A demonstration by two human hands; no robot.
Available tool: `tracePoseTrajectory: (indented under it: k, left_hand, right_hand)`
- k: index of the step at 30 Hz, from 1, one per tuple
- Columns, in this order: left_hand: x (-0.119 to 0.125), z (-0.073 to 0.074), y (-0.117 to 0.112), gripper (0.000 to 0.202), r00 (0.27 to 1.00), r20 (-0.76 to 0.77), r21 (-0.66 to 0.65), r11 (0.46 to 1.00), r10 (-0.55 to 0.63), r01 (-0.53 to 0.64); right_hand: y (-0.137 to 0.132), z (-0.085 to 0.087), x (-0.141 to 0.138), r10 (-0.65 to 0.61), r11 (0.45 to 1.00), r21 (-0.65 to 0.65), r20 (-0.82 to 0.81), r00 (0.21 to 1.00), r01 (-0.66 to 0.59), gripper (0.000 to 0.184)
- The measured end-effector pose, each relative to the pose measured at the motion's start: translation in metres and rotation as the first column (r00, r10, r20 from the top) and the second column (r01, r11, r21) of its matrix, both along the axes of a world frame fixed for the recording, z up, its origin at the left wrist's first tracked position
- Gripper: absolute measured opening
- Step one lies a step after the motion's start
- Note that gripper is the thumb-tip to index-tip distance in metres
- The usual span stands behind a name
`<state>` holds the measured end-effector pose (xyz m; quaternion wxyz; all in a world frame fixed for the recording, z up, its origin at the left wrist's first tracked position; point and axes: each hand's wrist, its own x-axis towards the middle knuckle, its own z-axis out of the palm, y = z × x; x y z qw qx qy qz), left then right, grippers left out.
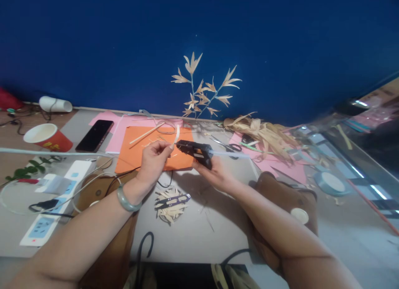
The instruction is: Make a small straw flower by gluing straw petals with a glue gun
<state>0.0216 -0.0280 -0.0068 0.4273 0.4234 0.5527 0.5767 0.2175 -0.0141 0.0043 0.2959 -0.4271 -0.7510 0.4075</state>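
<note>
Between the thumb and fingers of my left hand [155, 158] is a narrow pale husk strip [177, 134], its free end pointing up. My right hand [215, 175] is closed around a black hot glue gun [196, 151], with a translucent glue stick [232, 154] jutting from its back. The gun's nozzle is close beside the strip; I cannot tell if they touch. Both hands are over an orange sheet [124, 156]. Nearer to me, a pile of cut husk pieces [170, 216] has dark tweezers [171, 201] lying across it.
Behind stands a branch with husk flowers [202, 99]. Dried husks [262, 133] and scissors [232, 148] lie on the right, near a tape roll [332, 184]. On the left are a phone [95, 135], a paper cup [48, 137] and a power strip [59, 204] with trailing cords.
</note>
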Motion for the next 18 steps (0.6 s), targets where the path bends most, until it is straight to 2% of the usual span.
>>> tracePoseTrajectory:
  k: [18]
  left_hand:
    - [-0.0008, -0.0039, 0.0013, 0.017, 0.999, -0.036, 0.053, 0.999, 0.007, -0.006]
  right_hand:
    - [0.0007, -0.0047, 0.0016, 0.013, 1.000, 0.015, 0.103, 0.995, -0.014, 0.032]
